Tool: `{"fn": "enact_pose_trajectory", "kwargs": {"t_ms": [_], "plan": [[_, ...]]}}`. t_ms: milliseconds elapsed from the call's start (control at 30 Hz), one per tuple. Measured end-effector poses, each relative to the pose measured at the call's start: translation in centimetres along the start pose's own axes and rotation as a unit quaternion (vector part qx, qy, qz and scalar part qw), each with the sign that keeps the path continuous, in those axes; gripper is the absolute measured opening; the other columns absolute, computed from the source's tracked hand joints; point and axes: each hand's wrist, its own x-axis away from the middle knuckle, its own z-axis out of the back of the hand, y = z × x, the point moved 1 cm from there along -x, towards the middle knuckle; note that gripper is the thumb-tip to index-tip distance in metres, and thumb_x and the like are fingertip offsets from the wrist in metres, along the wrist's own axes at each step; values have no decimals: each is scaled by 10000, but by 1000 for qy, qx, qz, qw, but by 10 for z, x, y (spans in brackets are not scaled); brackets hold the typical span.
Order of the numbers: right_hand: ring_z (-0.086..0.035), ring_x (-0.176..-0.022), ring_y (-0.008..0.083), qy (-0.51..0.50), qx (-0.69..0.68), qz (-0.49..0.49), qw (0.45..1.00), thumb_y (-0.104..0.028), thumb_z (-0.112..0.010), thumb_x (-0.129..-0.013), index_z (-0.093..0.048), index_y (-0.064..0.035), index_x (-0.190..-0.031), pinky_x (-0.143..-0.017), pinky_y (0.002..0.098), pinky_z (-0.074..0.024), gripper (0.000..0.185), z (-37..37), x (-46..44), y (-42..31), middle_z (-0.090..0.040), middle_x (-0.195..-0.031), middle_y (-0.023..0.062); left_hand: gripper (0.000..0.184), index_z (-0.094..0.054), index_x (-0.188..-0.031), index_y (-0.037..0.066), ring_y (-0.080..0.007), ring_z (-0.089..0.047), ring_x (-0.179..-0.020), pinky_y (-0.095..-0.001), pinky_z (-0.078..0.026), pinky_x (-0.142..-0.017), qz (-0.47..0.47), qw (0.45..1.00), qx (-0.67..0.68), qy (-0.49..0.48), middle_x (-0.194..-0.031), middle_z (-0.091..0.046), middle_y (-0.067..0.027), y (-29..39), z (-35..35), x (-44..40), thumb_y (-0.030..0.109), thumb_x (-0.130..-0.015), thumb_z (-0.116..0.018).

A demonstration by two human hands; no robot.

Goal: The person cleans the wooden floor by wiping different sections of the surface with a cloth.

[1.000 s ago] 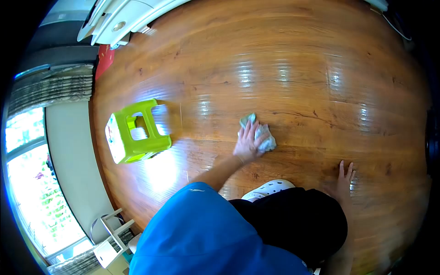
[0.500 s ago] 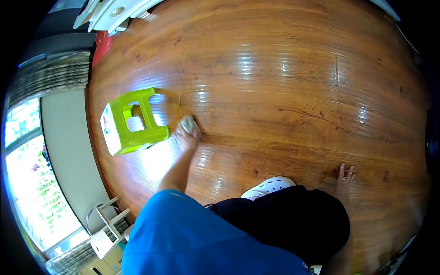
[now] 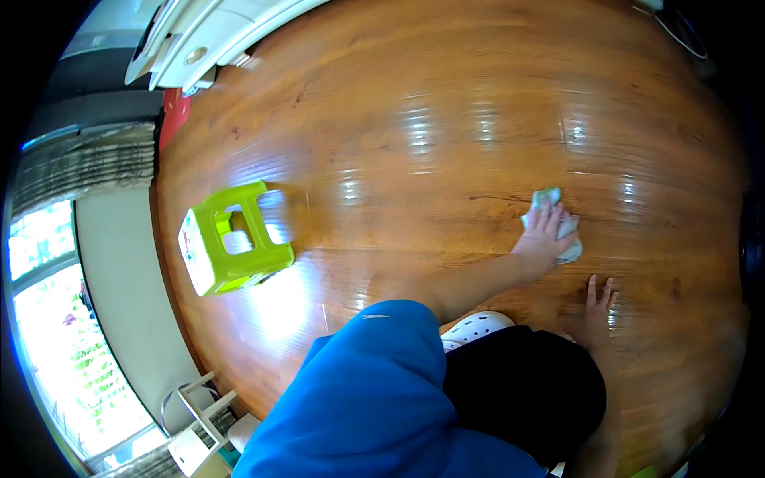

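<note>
A pale, crumpled cloth (image 3: 570, 250) with a greenish part lies on the wooden floor right of centre. My left hand (image 3: 542, 240) presses on it from above, fingers over the cloth, with the forearm reaching across from the lower left. Nearer to me and further right, my right hand (image 3: 598, 307) rests on the floor beside my knee, its fingers apart and holding nothing. Part of that hand is hidden by the knee.
A lime-green stool (image 3: 239, 239) lies on its side at the left. White furniture (image 3: 215, 48) stands at the upper left, a small white chair-like frame (image 3: 203, 422) at the lower left. A white clog (image 3: 478, 327) is near my knee; a cable (image 3: 681, 41) lies at the upper right.
My left hand and the cloth first went left towards the stool, then swept far right, close to my right hand. My right hand has stayed in nearly the same place.
</note>
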Motion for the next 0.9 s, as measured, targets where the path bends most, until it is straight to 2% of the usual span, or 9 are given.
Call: {"fn": "enact_pose_trajectory", "kwargs": {"t_ms": [100,167,233,367,400,533,600,767,900], "plan": [[15,-1378,557,-14,-10,-34,999,-278,-860,-598,-77,-158,-1518,-1078,578,-288,1214,6,5,-4,70,-1537,278,668,-401,-1408,231,-532,-109,-1385,-657,-132,-1089,-72,997,-36,0,-1500,-174,-299,21,-12,-34,327,-803,-667],[7,-1375,565,-9,-6,-11,1000,-322,-839,-615,-121,-143,-1514,-1083,579,-267,1165,4,3,-2,28,-1535,292,666,-401,-1411,236,-529,-107,-1387,-656,-121,-1091,-103,993,-54,1,-1502,-178,-300,33,-24,-49,356,-807,-654],[5,-1372,572,8,-16,-12,1000,-334,-831,-614,-130,-135,-1512,-1086,579,-256,1156,2,4,-2,12,-1532,301,671,-407,-1407,238,-523,-114,-1388,-654,-135,-1089,-95,994,-50,27,-1504,-180,-291,29,-23,-47,365,-799,-661],[-7,-1364,587,19,-74,7,997,-383,-814,-612,-159,-114,-1507,-1098,579,-225,1141,6,6,-3,-11,-1520,327,730,-416,-1394,264,-510,-144,-1385,-644,-156,-1089,-100,994,-32,-5,-1495,-215,-270,28,-9,-45,353,-739,-727],[-23,-1367,581,14,-51,5,999,-380,-770,-674,-158,-116,-1510,-1086,570,-259,1070,12,9,-7,2,-1523,326,730,-416,-1394,264,-510,-144,-1385,-644,-156,-1089,-117,993,-26,-15,-1495,-215,-270,27,-7,-43,353,-739,-727],[-40,-1373,571,9,8,-18,1000,-358,-716,-740,-132,-127,-1518,-1052,553,-329,1000,12,9,-6,3,-1534,306,711,-476,-1343,270,-481,-206,-1372,-619,-181,-1085,-128,992,4,-5,-1471,-268,-251,22,-5,-43,324,-693,-760],[-43,-1383,554,-57,-10,-18,998,-327,-668,-786,-103,-156,-1525,-1019,518,-389,946,19,7,-7,9,-1546,278,690,-503,-1320,269,-470,-226,-1367,-611,-192,-1081,-134,991,11,-6,-1465,-285,-241,20,-6,-43,312,-682,-764],[-51,-1390,541,-71,-2,-13,997,-335,-676,-791,-86,-201,-1529,-1005,489,-419,955,3,0,-4,11,-1556,247,663,-555,-1272,281,-441,-269,-1353,-599,-221,-1057,-111,994,2,15,-1449,-330,-216,20,-10,-44,302,-645,-766],[-73,-1380,557,-89,-34,-35,995,-248,-645,-814,-141,-206,-1522,-946,521,-456,871,22,2,-4,4,-1557,245,696,-524,-1295,314,-427,-231,-1378,-601,-202,-1069,-100,995,-27,10,-1457,-326,-207,17,-17,-44,336,-648,-779]]}}
